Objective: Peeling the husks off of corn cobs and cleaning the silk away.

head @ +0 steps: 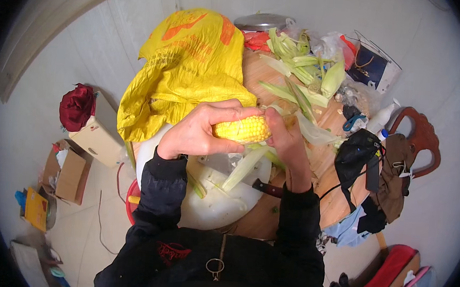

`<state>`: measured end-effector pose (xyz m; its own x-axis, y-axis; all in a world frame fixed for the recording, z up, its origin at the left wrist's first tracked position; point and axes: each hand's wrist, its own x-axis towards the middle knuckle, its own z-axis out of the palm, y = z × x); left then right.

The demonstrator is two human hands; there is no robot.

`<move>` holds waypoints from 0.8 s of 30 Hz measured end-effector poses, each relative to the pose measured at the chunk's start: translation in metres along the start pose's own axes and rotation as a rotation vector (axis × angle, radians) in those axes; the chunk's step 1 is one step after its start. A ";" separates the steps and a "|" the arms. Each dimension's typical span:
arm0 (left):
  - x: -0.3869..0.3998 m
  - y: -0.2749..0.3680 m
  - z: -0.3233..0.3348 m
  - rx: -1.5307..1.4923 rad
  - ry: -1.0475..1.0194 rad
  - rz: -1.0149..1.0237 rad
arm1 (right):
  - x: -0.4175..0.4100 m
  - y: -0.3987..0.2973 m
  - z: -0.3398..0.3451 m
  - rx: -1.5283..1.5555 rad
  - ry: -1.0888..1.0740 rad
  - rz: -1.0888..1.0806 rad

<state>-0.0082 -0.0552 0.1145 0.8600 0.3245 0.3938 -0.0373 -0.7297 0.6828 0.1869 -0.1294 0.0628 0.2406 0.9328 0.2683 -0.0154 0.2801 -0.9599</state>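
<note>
An ear of yellow corn (242,130), its kernels bare, is held level between both hands above a round white board (209,206). My left hand (203,129) wraps its left part, with the thumb below and the fingers above. At the other end, my right hand (288,137) grips the tip; its fingers are partly hidden. Pale green husk pieces (246,166) lie on the board beneath. Next to them is a knife with a dark handle (267,188) and a broad blade. A yellow woven sack (195,69) lies beyond my left hand.
More husks (295,64) are heaped at the back of the round wooden table (329,158), by plastic bags and a metal lid (264,22). A black bag (357,152) and a white bottle (382,116) stand right. Left below is a red basket (131,206); a wooden chair (430,145) stands right.
</note>
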 end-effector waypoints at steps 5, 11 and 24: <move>-0.002 0.004 0.000 0.004 -0.004 -0.006 | -0.004 -0.003 0.005 -0.005 -0.004 -0.001; -0.001 0.005 0.000 -0.201 -0.014 0.059 | -0.008 0.021 -0.004 -0.274 -0.086 -0.341; 0.014 -0.011 0.030 -0.624 0.112 0.123 | 0.003 -0.009 -0.002 0.773 -0.192 0.110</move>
<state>0.0199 -0.0611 0.0943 0.7733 0.3467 0.5309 -0.4502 -0.2894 0.8447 0.1896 -0.1294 0.0726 0.0288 0.9673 0.2520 -0.7135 0.1964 -0.6725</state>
